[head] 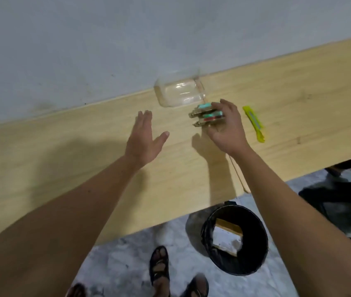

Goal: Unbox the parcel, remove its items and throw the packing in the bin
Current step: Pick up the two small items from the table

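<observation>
The right hand curls its fingers around a blurred stack of metal-edged green and red items above the worktop, at three o'clock from the flat, open left hand.

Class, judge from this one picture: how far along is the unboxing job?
Done, apparently: the parcel box lies in the black bin. In hand: the right hand grips a small stack of items at the table; the left hand hovers open. Left: release them, perhaps bin the clear plastic tray.
</observation>
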### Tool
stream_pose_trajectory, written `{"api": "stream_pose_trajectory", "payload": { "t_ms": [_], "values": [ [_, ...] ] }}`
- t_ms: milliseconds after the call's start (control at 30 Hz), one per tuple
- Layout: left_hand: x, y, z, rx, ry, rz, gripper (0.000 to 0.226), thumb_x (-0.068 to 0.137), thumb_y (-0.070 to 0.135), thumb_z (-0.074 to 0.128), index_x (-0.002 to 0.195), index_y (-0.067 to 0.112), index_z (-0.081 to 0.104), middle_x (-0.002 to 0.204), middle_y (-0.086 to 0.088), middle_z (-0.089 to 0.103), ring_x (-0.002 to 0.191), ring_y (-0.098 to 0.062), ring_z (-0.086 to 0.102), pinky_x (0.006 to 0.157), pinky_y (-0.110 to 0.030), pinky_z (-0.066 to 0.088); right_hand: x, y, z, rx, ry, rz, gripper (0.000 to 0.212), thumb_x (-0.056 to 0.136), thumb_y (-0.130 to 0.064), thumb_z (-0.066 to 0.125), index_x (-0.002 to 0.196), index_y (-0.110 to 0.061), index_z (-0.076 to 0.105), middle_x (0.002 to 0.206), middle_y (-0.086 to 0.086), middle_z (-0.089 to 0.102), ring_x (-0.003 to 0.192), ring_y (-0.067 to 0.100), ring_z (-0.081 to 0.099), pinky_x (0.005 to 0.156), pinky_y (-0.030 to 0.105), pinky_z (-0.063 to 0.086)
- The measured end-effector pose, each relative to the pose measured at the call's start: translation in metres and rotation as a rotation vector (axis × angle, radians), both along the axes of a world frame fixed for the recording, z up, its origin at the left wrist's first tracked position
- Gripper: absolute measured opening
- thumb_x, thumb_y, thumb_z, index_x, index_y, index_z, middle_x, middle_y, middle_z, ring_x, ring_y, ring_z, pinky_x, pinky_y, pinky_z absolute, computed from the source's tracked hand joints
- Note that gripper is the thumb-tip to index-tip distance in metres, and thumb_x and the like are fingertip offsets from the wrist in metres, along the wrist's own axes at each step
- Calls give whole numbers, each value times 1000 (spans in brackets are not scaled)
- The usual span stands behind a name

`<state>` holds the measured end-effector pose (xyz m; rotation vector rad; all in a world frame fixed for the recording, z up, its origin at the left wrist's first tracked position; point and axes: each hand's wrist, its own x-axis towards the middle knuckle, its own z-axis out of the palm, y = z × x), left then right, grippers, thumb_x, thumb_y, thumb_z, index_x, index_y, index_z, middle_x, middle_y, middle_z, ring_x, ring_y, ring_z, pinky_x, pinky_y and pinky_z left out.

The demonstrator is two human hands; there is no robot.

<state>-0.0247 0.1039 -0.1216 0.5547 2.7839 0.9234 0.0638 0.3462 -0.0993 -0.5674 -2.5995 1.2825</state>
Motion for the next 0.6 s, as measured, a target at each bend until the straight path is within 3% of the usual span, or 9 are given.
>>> {"api": "stream_pose_trajectory", "payload": {
  "t_ms": [100,167,300,400,500,600],
  "values": [
    [-26,-8,-26,-121,45,-68,90,99,50,65,159,-6,28,170,-23,25,162,-37,10,131,-48,15,-25,13,-12,118,-105,110,74,76,-9,76,146,-14,52,160,14,38,154,36,23,128,40,14],
    [-37,-11,-39,-191,59,-107,90,101,53,58,160,-7,25,171,-25,19,162,-38,8,132,-48,11,-37,19,-19,202,-151,165,76,74,-17,72,147,-16,52,159,12,41,154,37,23,129,46,11],
    [-47,-12,-56,-254,140,-148,91,102,59,42,162,-6,20,173,-23,11,163,-34,3,132,-44,1,-43,27,-27,379,-116,179,78,63,-29,58,141,-26,57,145,-3,58,141,29,44,116,44,32],
    [-48,-11,-62,-253,180,-142,87,104,55,46,163,-4,19,174,-20,9,164,-30,1,133,-45,2,-49,32,-26,398,-157,168,75,67,-36,61,142,-32,55,141,-6,57,133,30,44,98,39,31],
    [-49,-10,-62,-258,193,-140,88,103,54,48,163,-2,18,175,-18,9,164,-28,1,133,-44,3,-56,35,-26,386,-233,232,85,67,-43,69,148,-24,50,139,0,54,130,32,41,104,45,37],
    [-49,-10,-65,-263,209,-137,89,101,57,44,163,-2,19,175,-17,11,164,-28,3,133,-45,6,-59,32,-28,351,-257,313,82,73,-37,81,146,-21,51,137,3,49,125,30,42,106,46,43]
  ]
}}
